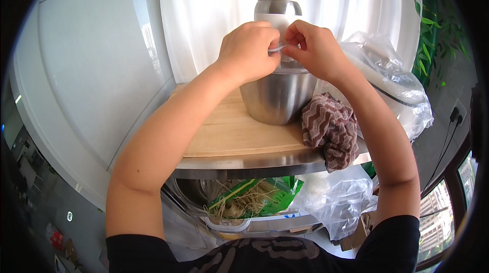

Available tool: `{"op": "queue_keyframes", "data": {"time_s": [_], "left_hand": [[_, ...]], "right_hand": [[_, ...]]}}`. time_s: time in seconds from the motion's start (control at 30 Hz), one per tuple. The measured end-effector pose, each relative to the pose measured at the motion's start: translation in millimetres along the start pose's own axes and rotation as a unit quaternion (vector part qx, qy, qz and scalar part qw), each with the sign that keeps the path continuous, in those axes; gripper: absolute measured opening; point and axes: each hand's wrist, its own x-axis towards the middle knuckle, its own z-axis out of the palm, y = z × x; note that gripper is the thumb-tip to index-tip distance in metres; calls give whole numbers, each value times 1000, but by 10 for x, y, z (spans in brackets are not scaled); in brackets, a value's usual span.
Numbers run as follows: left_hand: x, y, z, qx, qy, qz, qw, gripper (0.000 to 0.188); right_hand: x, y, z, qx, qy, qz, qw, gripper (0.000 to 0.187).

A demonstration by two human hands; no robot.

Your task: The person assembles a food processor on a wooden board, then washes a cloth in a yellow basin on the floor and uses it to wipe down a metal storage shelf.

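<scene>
A food chopper stands on the wooden board, with a round steel bowl [277, 100] below and a white and silver motor head [278, 7] on top. In front of the motor head, both my hands are raised close together. A thin white cord-like strip [276, 48] runs between them. My left hand [249, 46] has its fingers curled in and closed on one end of the strip. My right hand [318, 48] pinches the other end between thumb and fingers. The hands hide the middle of the chopper and part of the bowl's lid.
A brown patterned cloth [331, 130] lies beside the bowl, over the edge of the wooden board [224, 133]. Clear plastic bags [397, 79] are heaped at right. Below, a shelf holds a green bag [282, 196] of pale dry strands. A white curtain [204, 18] hangs behind.
</scene>
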Motion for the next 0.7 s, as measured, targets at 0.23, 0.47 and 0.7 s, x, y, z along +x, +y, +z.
{"op": "queue_keyframes", "data": {"time_s": [0.23, 0.47, 0.7], "left_hand": [[-16, 13, -26, -20, -36, -22, 999, 17], [-25, 25, -17, 0, -15, 0, 1000, 14], [-68, 57, 21, 4, 27, -20, 999, 13]], "right_hand": [[-78, 19, 146, -5, 72, -21, 997, 24], [-38, 72, 110, 97, 54, 53, 992, 20], [14, -31, 25, 47, 23, 44, 998, 19]]}}
